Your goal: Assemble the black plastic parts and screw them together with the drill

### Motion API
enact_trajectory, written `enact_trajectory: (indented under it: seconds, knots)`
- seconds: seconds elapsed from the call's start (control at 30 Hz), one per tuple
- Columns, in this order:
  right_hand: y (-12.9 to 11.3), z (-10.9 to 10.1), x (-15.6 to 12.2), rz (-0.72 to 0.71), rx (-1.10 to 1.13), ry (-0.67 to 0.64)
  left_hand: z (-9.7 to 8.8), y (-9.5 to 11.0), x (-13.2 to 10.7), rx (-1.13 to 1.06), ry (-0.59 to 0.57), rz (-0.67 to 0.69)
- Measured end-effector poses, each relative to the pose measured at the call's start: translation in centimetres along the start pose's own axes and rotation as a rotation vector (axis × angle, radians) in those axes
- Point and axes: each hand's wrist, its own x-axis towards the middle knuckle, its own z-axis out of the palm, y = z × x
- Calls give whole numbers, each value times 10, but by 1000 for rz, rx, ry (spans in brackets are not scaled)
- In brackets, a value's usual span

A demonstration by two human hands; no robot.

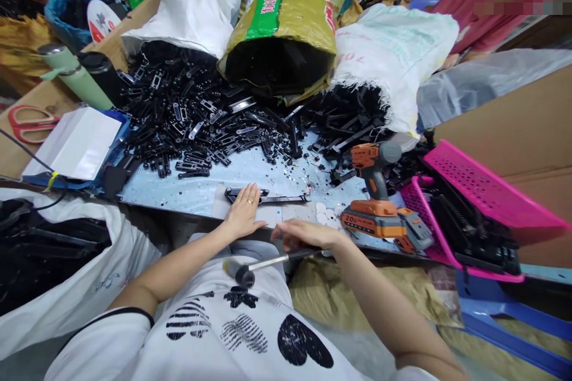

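My left hand (243, 213), with a ring on one finger, lies flat with fingers stretched over a long, slim black part (288, 198). That part rests near the table's front edge, and the hand covers its middle. Closed around a dark grip, my right hand (308, 233) holds a hammer (269, 261) above my lap. The hammer's metal shaft points left, and its head, dark on one end and yellowish on the other, is over my shirt. An orange and grey cordless drill (374, 190) stands on its battery to the right of my right hand.
Small black parts (187, 113) are heaped at the back below a white sack (196, 0), a yellow sack (286, 18) and another white sack (397, 59). A pink basket (487, 190) of black parts stands right. Left are a notebook (80, 143), scissors (31, 123) and a green flask (83, 80).
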Motion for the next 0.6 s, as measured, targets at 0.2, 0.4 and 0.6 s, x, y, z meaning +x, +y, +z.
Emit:
enact_trajectory:
  seconds: [0.2, 0.4, 0.6]
  knots:
    - [-10, 2, -31, -36, -6, -376, -2, 0, -1, -11, 15, -2]
    - [11, 15, -39, -57, -126, 731, -1, 1, -2, -31, 32, 4]
    - [37, 40, -26, 123, -562, 956, 0, 1, -1, -29, 33, -4]
